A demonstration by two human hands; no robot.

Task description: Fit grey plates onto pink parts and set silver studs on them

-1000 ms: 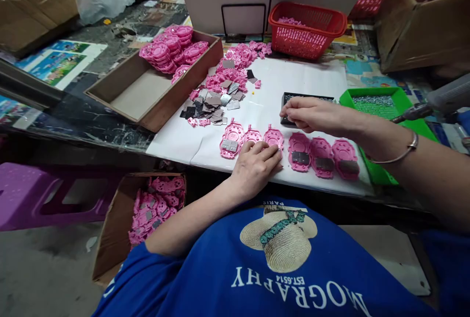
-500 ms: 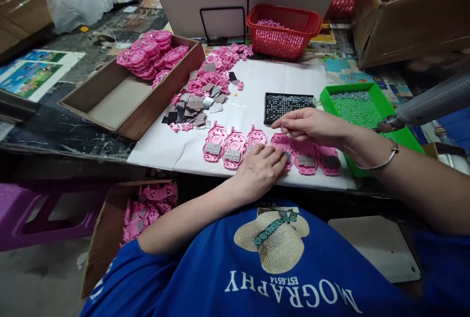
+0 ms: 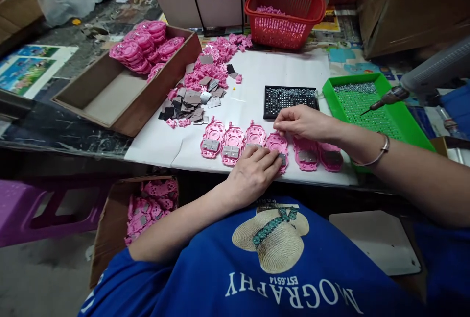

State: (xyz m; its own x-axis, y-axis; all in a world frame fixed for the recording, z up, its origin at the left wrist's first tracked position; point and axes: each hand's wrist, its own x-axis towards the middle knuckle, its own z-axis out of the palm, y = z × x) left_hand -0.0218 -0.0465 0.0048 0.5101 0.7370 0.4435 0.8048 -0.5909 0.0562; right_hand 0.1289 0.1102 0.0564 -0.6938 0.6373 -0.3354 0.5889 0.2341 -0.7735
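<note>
Several pink plastic shells lie in a row at the near edge of the white sheet (image 3: 290, 69), each with a grey plate in it. My left hand (image 3: 253, 174) lies on the fourth pink shell (image 3: 276, 142), fingers pressing its lower end. My right hand (image 3: 303, 122) hovers over the same shell's top, thumb and fingers pinched together; anything between them is too small to see. Just behind it sits a black screw tray (image 3: 290, 101).
A green tray (image 3: 329, 95) of screws and an electric screwdriver (image 3: 389, 96) are at the right. Loose grey plates (image 3: 191, 104), small pink parts (image 3: 216, 60), a wooden box (image 3: 121, 94) of stacked shells and a red basket (image 3: 284, 20) stand behind. A cardboard box (image 3: 150, 204) of shells sits below.
My right hand has come back from the black screw tray to the fourth shell. My left hand has slid from the third shell to the fourth. The view has shifted slightly.
</note>
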